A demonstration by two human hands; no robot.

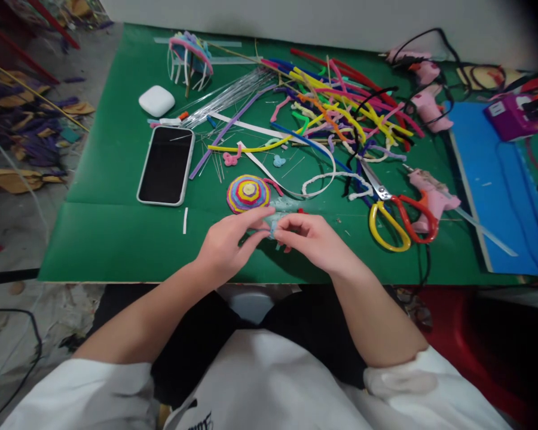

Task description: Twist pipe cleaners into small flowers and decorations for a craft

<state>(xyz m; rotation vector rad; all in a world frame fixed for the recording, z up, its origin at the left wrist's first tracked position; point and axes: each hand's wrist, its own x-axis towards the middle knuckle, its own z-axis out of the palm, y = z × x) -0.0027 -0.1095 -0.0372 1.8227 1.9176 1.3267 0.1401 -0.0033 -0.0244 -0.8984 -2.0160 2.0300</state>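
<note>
Between both hands, near the table's front edge, is a small light-blue pipe cleaner (273,229), bent into a shape partly hidden by fingers. My left hand (233,239) pinches its left end between thumb and fingers. From the other side, the fingertips of my right hand (311,239) are closed on it. Just beyond the left hand lies a round striped disc of coiled pipe cleaner (248,193) with a pink tail. Farther back are a small pink looped flower (231,158) and a little light-blue one (278,160).
Scissors (392,206) lie right of my hands, beside a pink glue gun (433,200). A phone (166,167) and white case (156,101) are at left. Loose pipe cleaners (341,101) heap behind, near a small umbrella-like piece (190,57). A blue board (497,179) is at right.
</note>
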